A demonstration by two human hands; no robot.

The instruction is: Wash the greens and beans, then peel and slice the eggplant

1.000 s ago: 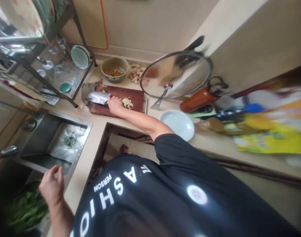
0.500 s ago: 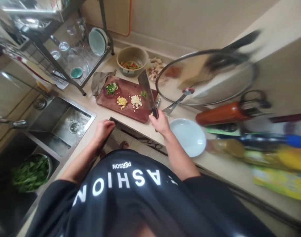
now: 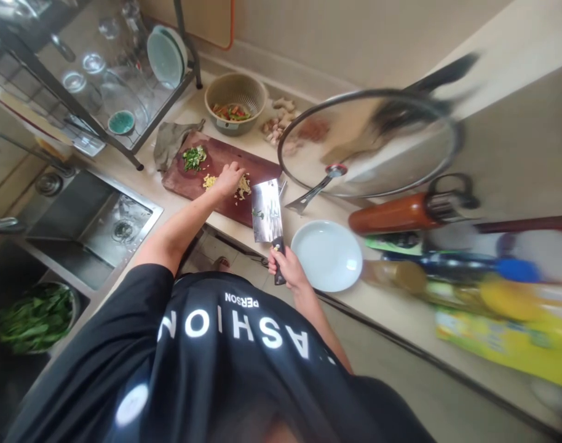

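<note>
Fingers of the right hand (image 3: pixel 288 266) close around the dark handle (image 3: pixel 280 278) of a cleaver (image 3: pixel 266 212), whose blade is aimed away from the body. It is held at the near right part of a reddish-brown cutting board (image 3: pixel 223 149), overlapping it in view; whether blade and board touch cannot be told. A few green scraps cling to the shiny face of the blade.

The left hand (image 3: pixel 228 179) reaches over the board with its fingers bent downward above a pile of chopped white bits (image 3: pixel 243 187), partly covering it. Whether these fingers pinch anything cannot be told. Chopped yellow bits (image 3: pixel 209 181) lie just beside that hand, and chopped greens (image 3: pixel 194 158) sit near the far left corner of the board.

A grey cloth (image 3: pixel 173 146) lies crumpled at the board's left end. Behind the board, a colander (image 3: pixel 237 91) holds red and green pieces (image 3: pixel 230 113), with pale knobbly roots (image 3: pixel 284 112) near it. To the right, a large glass lid (image 3: pixel 401 163) stands tilted on the table (image 3: pixel 391 307), and a pale blue plate (image 3: pixel 327 255) rests near the right hand. Leafy greens (image 3: pixel 34 317) fill a bowl by the sink (image 3: pixel 91 227) on the left.
</note>
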